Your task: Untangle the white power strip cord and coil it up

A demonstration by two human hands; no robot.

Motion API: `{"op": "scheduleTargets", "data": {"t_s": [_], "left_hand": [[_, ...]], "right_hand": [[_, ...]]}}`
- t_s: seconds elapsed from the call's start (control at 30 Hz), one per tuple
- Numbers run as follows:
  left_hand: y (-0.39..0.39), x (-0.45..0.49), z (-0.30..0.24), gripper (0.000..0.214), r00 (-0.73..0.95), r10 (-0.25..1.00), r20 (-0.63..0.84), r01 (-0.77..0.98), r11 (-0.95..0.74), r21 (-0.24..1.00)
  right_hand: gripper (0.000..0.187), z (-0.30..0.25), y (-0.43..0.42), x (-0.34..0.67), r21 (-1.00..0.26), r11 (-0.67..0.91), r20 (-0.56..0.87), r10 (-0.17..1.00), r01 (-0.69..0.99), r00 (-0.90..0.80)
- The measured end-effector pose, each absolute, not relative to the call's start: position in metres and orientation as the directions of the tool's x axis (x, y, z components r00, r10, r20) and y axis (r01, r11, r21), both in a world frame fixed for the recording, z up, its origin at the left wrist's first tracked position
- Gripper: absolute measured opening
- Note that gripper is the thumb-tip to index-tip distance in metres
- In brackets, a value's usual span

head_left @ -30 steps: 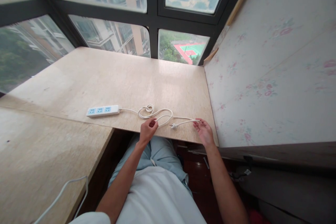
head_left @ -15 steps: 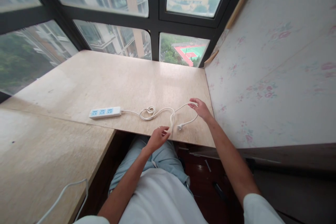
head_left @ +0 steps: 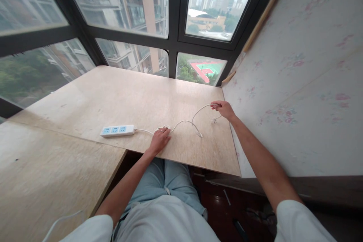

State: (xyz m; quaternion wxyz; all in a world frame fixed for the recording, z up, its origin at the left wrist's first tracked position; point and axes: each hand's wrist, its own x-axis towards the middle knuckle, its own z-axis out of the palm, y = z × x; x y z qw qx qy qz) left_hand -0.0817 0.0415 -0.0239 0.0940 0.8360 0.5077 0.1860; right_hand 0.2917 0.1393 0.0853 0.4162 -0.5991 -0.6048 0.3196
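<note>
The fingers of the right hand (head_left: pixel 225 109) are closed on a white cord (head_left: pixel 183 121), gripping it near its plug end above the right part of the tabletop (head_left: pixel 141 94). The fingers of the left hand (head_left: pixel 160 141) are bent down over a small coil of the same cord at the near edge; whether they pinch it cannot be told. Between the hands the cord runs in loose curves, one bend reaching right and near. The plug (head_left: pixel 214 120) is just to the near side of the right hand; its contact with the surface is unclear. Left of the left hand lies the white power strip (head_left: pixel 117 131), its three blue sockets facing up, the cord leaving its right end. Farther left and near, another white cable (head_left: pixel 61 220) shows. A flowered wall (head_left: pixel 297 140) stands at the right, and dark-framed windows (head_left: pixel 172 45) line the far side.
</note>
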Motion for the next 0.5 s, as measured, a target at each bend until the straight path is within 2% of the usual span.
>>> {"op": "scheduleTargets", "data": {"t_s": [0.13,0.23,0.37,0.5], "left_hand": [[0.044,-0.087,-0.030,0.034,0.402,0.879,0.258,0.816,-0.471,0.334],[0.047,-0.098,-0.037,0.035,0.370,0.875,0.314,0.796,-0.472,0.380],[0.051,-0.121,-0.049,0.035,0.278,0.883,0.379,0.765,-0.442,0.468],[0.054,-0.146,-0.058,0.032,0.184,0.886,0.426,0.772,-0.398,0.496]], "right_hand": [[0.016,0.099,0.155,0.302,-0.966,-0.017,0.047,0.970,0.260,0.238],[0.012,0.113,0.166,0.311,-0.987,-0.066,-0.005,0.925,0.146,0.381],[0.012,0.130,0.184,0.322,-0.992,-0.089,-0.033,0.878,0.095,0.478],[0.014,0.140,0.201,0.331,-0.990,-0.124,-0.065,0.833,0.072,0.549]]}}
